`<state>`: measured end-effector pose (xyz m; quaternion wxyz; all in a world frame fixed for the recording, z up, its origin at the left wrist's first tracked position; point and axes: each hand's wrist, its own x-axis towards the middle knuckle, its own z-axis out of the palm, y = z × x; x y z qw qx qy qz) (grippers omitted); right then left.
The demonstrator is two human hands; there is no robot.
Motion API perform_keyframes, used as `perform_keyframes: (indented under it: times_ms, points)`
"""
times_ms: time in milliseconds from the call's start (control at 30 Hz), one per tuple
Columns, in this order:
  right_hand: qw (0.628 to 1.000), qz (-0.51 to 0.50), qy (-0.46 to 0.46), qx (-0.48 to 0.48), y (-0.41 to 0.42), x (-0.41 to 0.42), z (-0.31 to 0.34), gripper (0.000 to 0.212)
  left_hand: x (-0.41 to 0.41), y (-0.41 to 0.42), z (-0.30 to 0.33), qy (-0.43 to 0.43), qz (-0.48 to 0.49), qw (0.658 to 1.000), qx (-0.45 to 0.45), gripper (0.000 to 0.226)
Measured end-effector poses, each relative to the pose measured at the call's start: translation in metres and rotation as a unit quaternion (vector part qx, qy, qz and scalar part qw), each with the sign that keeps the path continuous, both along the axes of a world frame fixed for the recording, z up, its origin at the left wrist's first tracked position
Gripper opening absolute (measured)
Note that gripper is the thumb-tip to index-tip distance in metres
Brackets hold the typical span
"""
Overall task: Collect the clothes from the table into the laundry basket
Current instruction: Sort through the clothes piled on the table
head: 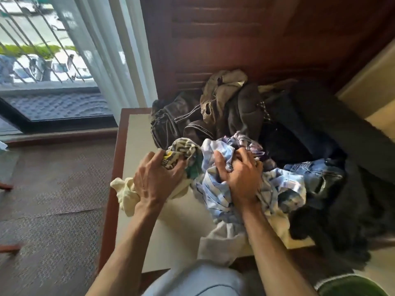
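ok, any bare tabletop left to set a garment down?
Yes: a pale strip of table along its left edge, beside the dark striped garment, and a patch between the forearms, near the front edge. Crowded from the left hand and right hand rightward: clothes pile covers it all.

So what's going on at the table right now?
A person is gathering clothes off the table. The left hand grips a patterned garment along with a pale yellow cloth. The right hand grips a light blue striped shirt. A pile of dark clothes and jeans lies behind on the table. No basket can be clearly made out in view.
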<state>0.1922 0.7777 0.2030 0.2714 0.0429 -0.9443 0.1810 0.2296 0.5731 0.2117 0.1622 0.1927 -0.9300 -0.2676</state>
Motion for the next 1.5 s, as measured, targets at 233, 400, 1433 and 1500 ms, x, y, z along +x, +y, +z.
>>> perform_keyframes:
  times_ms: [233, 400, 1433, 1500]
  points:
    - [0.983, -0.104, 0.139, -0.057, 0.081, 0.060, 0.114, 0.043, 0.000, 0.070, 0.092, 0.119, -0.110, 0.985, 0.060, 0.043]
    - [0.964, -0.226, 0.133, -0.043, 0.165, 0.128, 0.128, 0.050, 0.028, 0.157, 0.112, 0.123, -0.212, 0.964, 0.100, 0.043]
    - [0.744, -0.596, -0.115, -0.281, 0.544, 0.441, -0.101, 0.052, 0.208, 0.614, 0.018, -0.036, -0.549, 0.835, 0.010, 0.047]
    - [0.743, -0.607, -0.112, -0.260, 0.544, 0.450, -0.105, 0.036, 0.212, 0.630, 0.012, -0.064, -0.571, 0.818, 0.015, 0.046]
